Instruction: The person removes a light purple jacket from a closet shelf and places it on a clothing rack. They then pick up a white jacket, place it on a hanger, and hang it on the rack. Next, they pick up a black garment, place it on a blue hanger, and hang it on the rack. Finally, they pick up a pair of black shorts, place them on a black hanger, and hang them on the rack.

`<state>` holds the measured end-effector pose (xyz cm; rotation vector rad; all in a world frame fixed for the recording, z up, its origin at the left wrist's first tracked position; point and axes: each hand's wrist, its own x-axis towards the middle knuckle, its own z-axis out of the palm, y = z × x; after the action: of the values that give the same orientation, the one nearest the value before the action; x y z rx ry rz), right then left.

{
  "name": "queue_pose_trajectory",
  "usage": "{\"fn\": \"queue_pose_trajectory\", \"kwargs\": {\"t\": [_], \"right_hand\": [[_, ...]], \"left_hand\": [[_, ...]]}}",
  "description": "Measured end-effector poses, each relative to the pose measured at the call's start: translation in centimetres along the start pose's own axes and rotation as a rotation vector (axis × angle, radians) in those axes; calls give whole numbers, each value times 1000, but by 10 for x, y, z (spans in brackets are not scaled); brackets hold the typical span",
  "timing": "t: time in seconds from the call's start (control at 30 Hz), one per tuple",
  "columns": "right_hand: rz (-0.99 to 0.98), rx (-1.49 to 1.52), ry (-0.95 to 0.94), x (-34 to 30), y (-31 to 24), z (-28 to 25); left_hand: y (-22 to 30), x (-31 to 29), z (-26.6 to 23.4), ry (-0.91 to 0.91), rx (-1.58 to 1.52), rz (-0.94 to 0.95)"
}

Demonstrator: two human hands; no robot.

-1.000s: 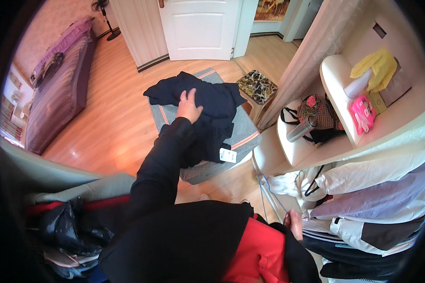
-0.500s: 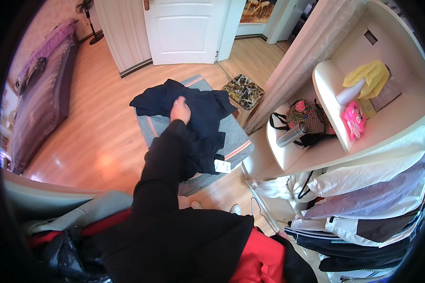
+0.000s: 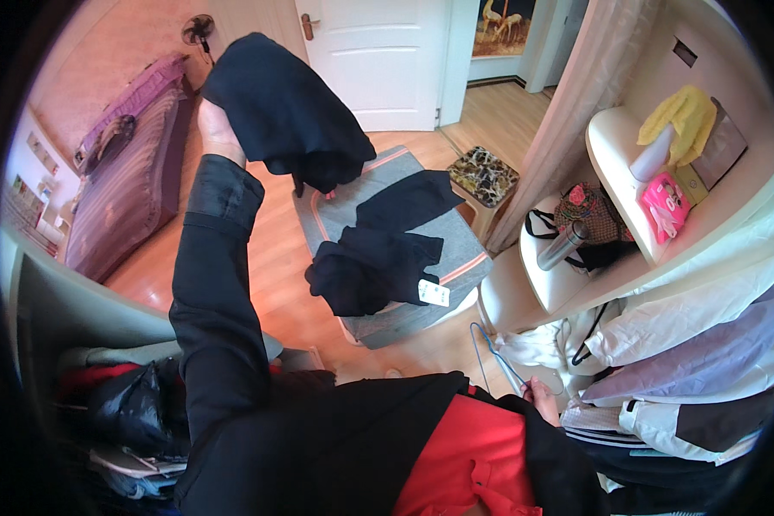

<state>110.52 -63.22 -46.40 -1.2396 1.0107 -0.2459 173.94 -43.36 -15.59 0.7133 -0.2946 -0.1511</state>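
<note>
My left hand point(image 3: 218, 131) is raised at the far left, gripping a bunched black garment point(image 3: 288, 112); the cloth hides most of its fingers. Below it stands a low grey table or bench with orange stripes point(image 3: 456, 258). On that lie more dark clothes point(image 3: 374, 271), one with a white tag point(image 3: 433, 293), and a dark sleeve-like length point(image 3: 411, 200) stretches behind them. I cannot tell whether these are separate from the lifted piece. Low at the right, my right hand point(image 3: 542, 401) is closed on a blue clothes hanger point(image 3: 493, 351).
Shirts and jackets point(image 3: 662, 361) hang in the wardrobe at the right. Its shelves point(image 3: 606, 138) bear a yellow cloth, a pink pouch, a bag and a metal flask. A marble-patterned stool point(image 3: 483, 176) stands behind the table; a bed point(image 3: 138, 163) is at far left.
My left hand has lifted the black garment off the table, up and to the left. My right hand with the blue hanger has come further into view at lower right.
</note>
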Motion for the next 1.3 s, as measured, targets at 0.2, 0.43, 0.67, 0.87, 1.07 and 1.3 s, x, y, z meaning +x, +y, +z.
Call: {"fn": "queue_pose_trajectory", "kwargs": {"t": [0.2,0.43,0.67,0.87,1.07,1.3], "right_hand": [[-2,56,-90,26,-12,-8],[-94,323,-281,50,-82,11],[-325,238,-583,75,-176,79],[6,562,-797,103,-213,157],[-52,894,-1064,93,-245,176],[-197,871,-793,42,-271,77]], "left_hand": [[72,-44,73,-70,-41,175],[93,-102,128,-153,143,365],[94,-135,176,-337,109,405],[59,-179,231,-356,32,372],[12,-207,263,-280,-39,300],[8,-119,171,-36,-37,234]]}}
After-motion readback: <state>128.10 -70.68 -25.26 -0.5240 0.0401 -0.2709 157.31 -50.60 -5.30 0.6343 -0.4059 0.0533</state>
